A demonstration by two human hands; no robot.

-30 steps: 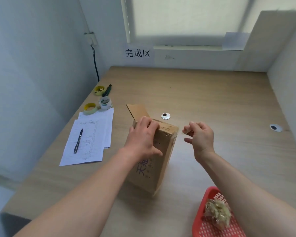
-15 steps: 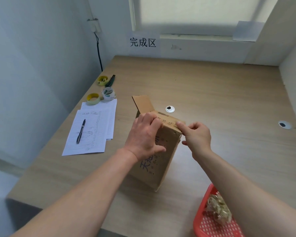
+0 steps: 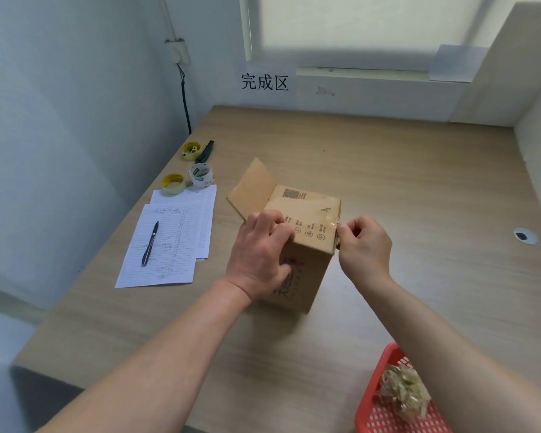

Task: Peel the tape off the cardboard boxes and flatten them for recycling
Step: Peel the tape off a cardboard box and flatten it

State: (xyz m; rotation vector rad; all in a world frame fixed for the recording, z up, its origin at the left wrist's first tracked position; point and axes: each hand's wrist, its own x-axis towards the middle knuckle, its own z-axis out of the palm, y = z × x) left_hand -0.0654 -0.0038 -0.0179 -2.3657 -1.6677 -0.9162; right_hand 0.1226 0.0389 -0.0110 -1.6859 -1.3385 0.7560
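Red perforated plastic basket [image 3: 376, 401], near right corner of the wooden table [image 3: 419, 182]: holds one wad of crumpled clear tape [image 3: 403, 391]. One brown cardboard box [image 3: 306, 232] mid-table, one flap raised. Left hand [image 3: 260, 256] grips its near top edge, fingers curled over. Right hand [image 3: 364, 248] pinches the clear tape strip [image 3: 331, 225] at the box's right edge. Three tape rolls [image 3: 202, 175], one black pen [image 3: 150, 243] at left.

On the table [image 3: 388, 170], the left hand [image 3: 260, 254] grips the box [image 3: 306, 220]; the right hand [image 3: 364, 248] pinches tape [image 3: 329, 226] at its edge.
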